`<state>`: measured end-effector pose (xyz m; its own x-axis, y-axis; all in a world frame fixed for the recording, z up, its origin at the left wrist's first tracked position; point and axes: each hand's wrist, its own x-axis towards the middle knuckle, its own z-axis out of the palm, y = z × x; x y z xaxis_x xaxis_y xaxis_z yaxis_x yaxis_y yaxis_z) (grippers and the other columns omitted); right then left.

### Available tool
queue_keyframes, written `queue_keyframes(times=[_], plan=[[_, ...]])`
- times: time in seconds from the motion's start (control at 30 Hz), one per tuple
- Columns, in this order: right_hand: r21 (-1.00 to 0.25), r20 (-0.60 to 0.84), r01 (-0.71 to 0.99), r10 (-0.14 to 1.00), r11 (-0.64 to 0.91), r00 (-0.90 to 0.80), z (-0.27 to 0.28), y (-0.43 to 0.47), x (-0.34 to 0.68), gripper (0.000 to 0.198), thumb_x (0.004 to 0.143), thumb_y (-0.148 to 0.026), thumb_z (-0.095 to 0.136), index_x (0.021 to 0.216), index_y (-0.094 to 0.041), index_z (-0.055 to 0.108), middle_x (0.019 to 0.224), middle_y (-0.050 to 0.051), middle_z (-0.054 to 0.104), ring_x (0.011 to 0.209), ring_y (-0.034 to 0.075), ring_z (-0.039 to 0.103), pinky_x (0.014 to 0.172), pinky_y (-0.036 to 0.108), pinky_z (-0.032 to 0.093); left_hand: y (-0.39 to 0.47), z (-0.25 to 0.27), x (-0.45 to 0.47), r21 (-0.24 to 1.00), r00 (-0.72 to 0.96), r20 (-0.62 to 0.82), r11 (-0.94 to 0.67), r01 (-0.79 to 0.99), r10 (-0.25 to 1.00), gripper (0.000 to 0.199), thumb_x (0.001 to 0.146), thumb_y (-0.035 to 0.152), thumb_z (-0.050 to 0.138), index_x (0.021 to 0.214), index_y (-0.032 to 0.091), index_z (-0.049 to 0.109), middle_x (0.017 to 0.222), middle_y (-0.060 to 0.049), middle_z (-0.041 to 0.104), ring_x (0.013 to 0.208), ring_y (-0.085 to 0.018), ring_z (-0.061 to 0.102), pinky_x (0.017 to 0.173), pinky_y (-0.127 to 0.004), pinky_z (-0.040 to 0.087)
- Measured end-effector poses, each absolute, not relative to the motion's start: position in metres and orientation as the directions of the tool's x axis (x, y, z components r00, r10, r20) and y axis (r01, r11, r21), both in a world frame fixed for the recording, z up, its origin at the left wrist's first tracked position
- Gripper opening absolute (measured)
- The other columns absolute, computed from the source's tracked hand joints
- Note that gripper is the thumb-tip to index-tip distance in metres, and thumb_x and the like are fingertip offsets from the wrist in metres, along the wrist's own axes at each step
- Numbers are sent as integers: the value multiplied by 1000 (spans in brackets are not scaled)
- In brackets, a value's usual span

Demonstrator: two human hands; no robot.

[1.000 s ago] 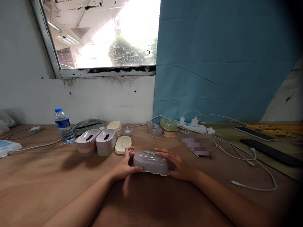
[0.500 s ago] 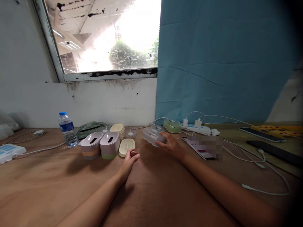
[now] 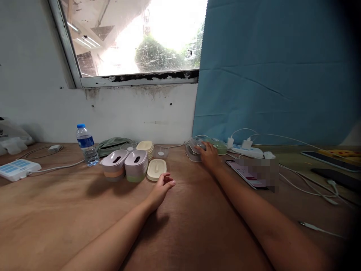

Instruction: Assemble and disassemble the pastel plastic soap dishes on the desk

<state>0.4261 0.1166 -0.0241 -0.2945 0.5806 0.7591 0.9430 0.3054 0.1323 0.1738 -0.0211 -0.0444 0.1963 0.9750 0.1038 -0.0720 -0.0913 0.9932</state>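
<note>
My right hand [image 3: 209,153] reaches to the back of the table, its fingers around the edge of a clear plastic lid [image 3: 197,142]. That lid sits over another clear, greyish lid [image 3: 192,155], and whether the two touch I cannot tell. Just behind my fingers is a green lidded piece [image 3: 220,146], partly covered. My left hand [image 3: 162,188] hovers over the table with loosely bent fingers and holds nothing. Close to its fingertips lies a cream lid-like piece [image 3: 156,169]. Two lilac containers [image 3: 136,162] with slotted tops and coloured lower bands stand farther left.
Behind the containers are a cream stack [image 3: 145,147], a clear bowl-like piece [image 3: 161,152] and a green pouch [image 3: 114,145]. A water bottle [image 3: 87,146] stands at left. A phone [image 3: 245,175], a power strip [image 3: 251,151] and white cables lie at right.
My right hand has carried the clear lid back and right, over the other lid and beside the green piece. The view has shifted slightly; my left hand remains near the cream piece.
</note>
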Motion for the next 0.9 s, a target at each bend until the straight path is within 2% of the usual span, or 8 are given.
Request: queue_keyframes(times=[0.3, 0.67, 0.9], plan=[[148, 719, 918, 598, 367, -354, -27, 118, 424, 41, 70, -16, 46, 110, -21, 52, 128, 10, 37, 121, 33, 26, 91, 46, 32, -23, -42, 174, 995, 211, 98, -91, -41, 973, 47, 70, 32, 58, 110, 15, 41, 104, -10, 49, 103, -21, 45, 91, -33, 35], [116, 708, 912, 611, 393, -354, -27, 123, 425, 46, 68, -16, 48, 113, -21, 51, 134, 10, 27, 123, 35, 21, 92, 46, 31, -28, -37, 173, 995, 224, 92, -99, 21, 970, 44, 71, 30, 57, 109, 16, 41, 105, -10, 49, 105, -21, 44, 92, -33, 33], [100, 733, 905, 585, 415, -349, -24, 119, 427, 54, 68, -14, 47, 122, -20, 41, 134, 11, 24, 123, 31, 24, 94, 43, 31, -27, -40, 173, 993, 237, 105, -114, 23, 966, 46, 69, 31, 58, 108, 15, 41, 105, -11, 49, 104, -22, 45, 91, -35, 34]])
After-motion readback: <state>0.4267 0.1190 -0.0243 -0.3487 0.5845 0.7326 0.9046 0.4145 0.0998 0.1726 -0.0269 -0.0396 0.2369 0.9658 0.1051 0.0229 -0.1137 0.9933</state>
